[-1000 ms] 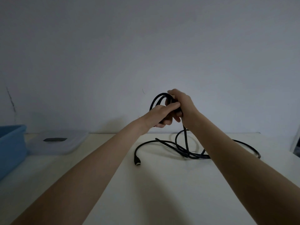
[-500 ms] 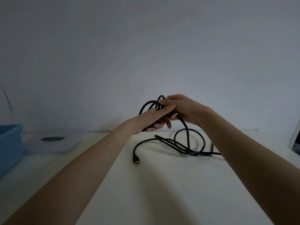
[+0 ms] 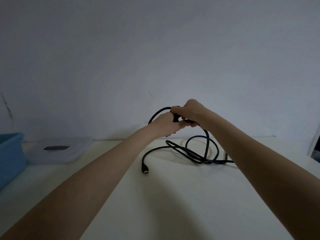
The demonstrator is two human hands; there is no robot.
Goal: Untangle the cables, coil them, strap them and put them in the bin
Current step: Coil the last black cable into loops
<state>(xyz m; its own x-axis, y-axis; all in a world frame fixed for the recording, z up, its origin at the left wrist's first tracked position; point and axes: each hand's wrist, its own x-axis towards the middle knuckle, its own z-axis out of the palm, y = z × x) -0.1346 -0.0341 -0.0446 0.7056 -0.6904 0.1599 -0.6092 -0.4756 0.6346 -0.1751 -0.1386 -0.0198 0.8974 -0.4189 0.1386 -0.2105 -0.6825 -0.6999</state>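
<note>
A long black cable (image 3: 195,154) lies in loose loops on the white table (image 3: 173,205), and its free plug (image 3: 145,169) rests near the middle. Above the table's far edge both hands meet on a raised loop of this cable. My left hand (image 3: 164,124) grips the loop from below. My right hand (image 3: 189,112) closes over the same bundle from above, fingers wrapped around it. One strand drops from the hands down to the loops on the table. The blue bin (image 3: 10,156) stands at the far left, partly out of frame.
A clear plastic lidded box (image 3: 58,151) with a dark label sits beside the bin on the left. A plain wall rises directly behind the table. Part of the cable runs off to the right behind my right forearm.
Both hands have stayed together on the raised loop while my right hand shifted its grip. The strand that reached to the right a second ago has been drawn in toward the loops.
</note>
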